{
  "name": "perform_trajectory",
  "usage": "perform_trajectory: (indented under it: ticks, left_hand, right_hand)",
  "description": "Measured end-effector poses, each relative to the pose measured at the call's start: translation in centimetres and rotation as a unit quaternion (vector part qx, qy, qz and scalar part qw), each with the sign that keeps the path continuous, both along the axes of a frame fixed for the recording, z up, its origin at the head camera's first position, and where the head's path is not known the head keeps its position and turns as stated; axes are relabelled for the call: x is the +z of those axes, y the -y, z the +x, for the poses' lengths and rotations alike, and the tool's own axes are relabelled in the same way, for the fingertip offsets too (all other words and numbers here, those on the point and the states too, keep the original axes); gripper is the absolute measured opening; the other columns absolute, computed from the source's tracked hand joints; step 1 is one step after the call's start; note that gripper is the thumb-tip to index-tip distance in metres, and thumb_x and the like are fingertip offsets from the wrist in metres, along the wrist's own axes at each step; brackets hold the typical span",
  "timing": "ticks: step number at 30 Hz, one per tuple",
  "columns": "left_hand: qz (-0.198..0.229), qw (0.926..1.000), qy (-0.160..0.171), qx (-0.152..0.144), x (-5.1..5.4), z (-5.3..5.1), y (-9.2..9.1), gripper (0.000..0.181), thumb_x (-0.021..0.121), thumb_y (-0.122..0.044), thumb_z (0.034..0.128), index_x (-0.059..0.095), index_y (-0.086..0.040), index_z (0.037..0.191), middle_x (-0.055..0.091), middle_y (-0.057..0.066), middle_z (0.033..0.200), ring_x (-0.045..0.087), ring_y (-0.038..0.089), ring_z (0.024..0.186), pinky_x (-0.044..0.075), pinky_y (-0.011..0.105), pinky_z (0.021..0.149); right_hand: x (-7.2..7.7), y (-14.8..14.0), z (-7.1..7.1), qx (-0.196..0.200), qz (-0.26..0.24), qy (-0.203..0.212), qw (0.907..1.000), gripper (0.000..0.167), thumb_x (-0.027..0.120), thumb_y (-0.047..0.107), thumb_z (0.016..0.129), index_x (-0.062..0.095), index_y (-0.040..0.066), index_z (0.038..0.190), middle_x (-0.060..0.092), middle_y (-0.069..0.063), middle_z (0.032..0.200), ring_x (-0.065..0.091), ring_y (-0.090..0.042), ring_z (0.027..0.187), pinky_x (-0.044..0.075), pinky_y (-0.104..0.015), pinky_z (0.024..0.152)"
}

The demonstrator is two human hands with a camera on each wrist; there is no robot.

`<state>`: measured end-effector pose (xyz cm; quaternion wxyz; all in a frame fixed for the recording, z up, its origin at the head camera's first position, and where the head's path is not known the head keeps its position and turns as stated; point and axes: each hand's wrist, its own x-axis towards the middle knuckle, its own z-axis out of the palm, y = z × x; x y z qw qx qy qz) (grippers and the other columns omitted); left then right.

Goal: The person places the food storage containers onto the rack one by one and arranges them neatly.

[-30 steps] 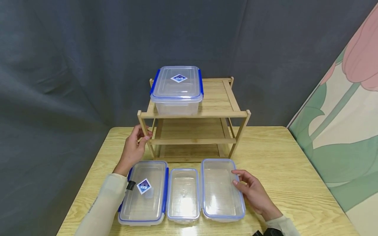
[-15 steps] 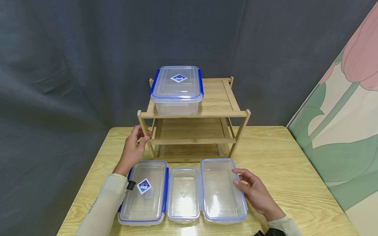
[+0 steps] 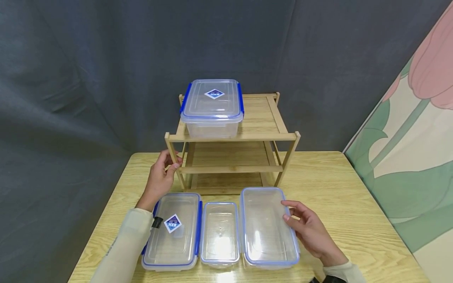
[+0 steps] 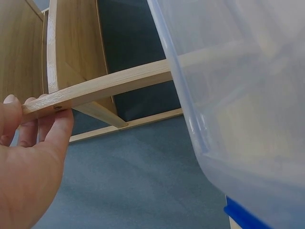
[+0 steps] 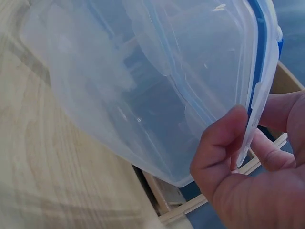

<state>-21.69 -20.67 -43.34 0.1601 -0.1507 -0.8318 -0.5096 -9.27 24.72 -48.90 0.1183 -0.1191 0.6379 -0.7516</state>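
Note:
My left hand (image 3: 161, 179) grips the front left leg of the wooden rack (image 3: 233, 169); in the left wrist view the fingers of that hand (image 4: 35, 148) wrap the wooden bar (image 4: 109, 85). At the right, my right hand (image 3: 313, 230) pinches the right rim of a clear container with a pale blue edge (image 3: 269, 228). In the right wrist view, thumb and fingers of the hand (image 5: 252, 167) hold the flange of that container (image 5: 157, 90), which is tilted. Beside it on the table lies a smaller clear container (image 3: 220, 232).
A blue-clipped container with a label (image 3: 173, 239) lies at the front left of the table (image 3: 339, 188). Another lidded container (image 3: 214, 106) stands on the rack's top shelf, left side. Dark curtain (image 3: 124, 78) hangs behind; a floral panel (image 3: 417, 157) stands at the right.
The right container has shifted slightly right, its far edge higher in view, together with my right hand. My left hand has stayed on the rack leg.

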Motion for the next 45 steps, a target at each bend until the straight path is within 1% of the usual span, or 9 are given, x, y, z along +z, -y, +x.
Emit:
perform_trajectory:
  ticks: [6,11,14,19,22,26,29,37,45]
  left_hand:
    - [0.002,1.0000,0.001,0.001,-0.1,0.0,0.0,0.030,0.057,-0.002,0.1069,0.054,-0.005,0.136,0.070,0.018,0.120,0.071,0.033,0.113,0.056,0.016,0.086]
    - [0.003,1.0000,-0.001,-0.001,-0.1,0.0,0.0,0.030,0.057,0.000,0.1065,0.053,-0.001,0.137,0.070,0.019,0.120,0.071,0.036,0.113,0.056,0.016,0.086]
    - [0.001,1.0000,-0.002,-0.002,-0.1,0.0,0.0,0.031,0.057,0.000,0.1067,0.052,0.002,0.137,0.069,0.019,0.120,0.070,0.037,0.113,0.058,0.021,0.087]
    - [0.000,1.0000,-0.002,0.000,-0.1,0.0,0.0,0.031,0.057,-0.001,0.1066,0.053,0.001,0.137,0.069,0.019,0.120,0.071,0.035,0.112,0.061,0.028,0.088]
    - [0.002,1.0000,-0.001,0.001,0.0,-0.1,0.1,0.031,0.058,-0.001,0.1065,0.053,0.001,0.137,0.070,0.018,0.120,0.071,0.033,0.111,0.060,0.026,0.088]
    - [0.001,1.0000,0.000,0.001,-0.1,-0.1,0.1,0.031,0.057,-0.001,0.1068,0.053,0.002,0.138,0.070,0.019,0.120,0.071,0.035,0.111,0.058,0.019,0.086]
    - [-0.001,1.0000,0.001,0.002,-0.1,-0.1,0.1,0.032,0.057,-0.001,0.1069,0.052,0.002,0.138,0.069,0.020,0.121,0.071,0.036,0.111,0.058,0.019,0.087]
    - [-0.005,1.0000,0.006,0.004,0.0,-0.1,0.0,0.031,0.056,0.000,0.1072,0.052,0.001,0.138,0.069,0.019,0.121,0.071,0.034,0.115,0.062,0.040,0.092]
    - [-0.008,1.0000,0.003,0.005,0.2,0.1,-0.1,0.031,0.056,-0.001,0.1075,0.052,0.001,0.138,0.069,0.019,0.121,0.071,0.036,0.116,0.062,0.047,0.091]
  right_hand:
    - [1.0,0.0,0.2,-0.002,0.008,-0.005,1.0000,0.039,0.055,0.000,0.108,0.056,0.010,0.145,0.059,-0.003,0.112,0.074,-0.010,0.086,0.065,-0.033,0.071]
    - [1.7,-0.4,0.2,-0.007,0.013,-0.017,0.9997,0.040,0.053,-0.001,0.108,0.055,0.011,0.146,0.059,-0.003,0.115,0.074,-0.011,0.087,0.066,-0.034,0.072]
    - [2.1,-0.6,0.2,-0.012,0.010,-0.026,0.9995,0.041,0.052,-0.002,0.108,0.055,0.011,0.147,0.059,-0.002,0.115,0.074,-0.011,0.086,0.066,-0.035,0.071]
    - [3.0,-0.9,0.2,-0.017,0.000,-0.036,0.9992,0.043,0.052,-0.005,0.107,0.055,0.010,0.148,0.058,-0.001,0.114,0.073,-0.008,0.083,0.065,-0.031,0.068]
    - [3.4,-1.0,0.2,-0.017,-0.002,-0.043,0.9989,0.044,0.051,-0.006,0.107,0.054,0.010,0.148,0.057,-0.001,0.114,0.072,-0.008,0.083,0.065,-0.032,0.068]
    - [3.9,-1.0,0.3,-0.017,-0.004,-0.050,0.9986,0.045,0.050,-0.007,0.107,0.055,0.011,0.148,0.057,-0.001,0.115,0.072,-0.009,0.084,0.065,-0.032,0.068]
    - [4.2,-1.0,0.3,-0.013,-0.008,-0.056,0.9983,0.046,0.049,-0.008,0.107,0.055,0.011,0.148,0.059,0.000,0.115,0.073,-0.009,0.083,0.065,-0.033,0.067]
    - [5.4,-1.2,0.2,-0.007,-0.019,-0.079,0.9967,0.048,0.046,-0.011,0.106,0.055,0.009,0.149,0.058,-0.001,0.115,0.072,-0.008,0.083,0.065,-0.031,0.067]
    - [7.4,-1.2,0.2,-0.010,-0.012,-0.091,0.9958,0.049,0.045,-0.012,0.106,0.054,0.009,0.149,0.059,-0.001,0.115,0.072,-0.009,0.080,0.065,-0.032,0.065]
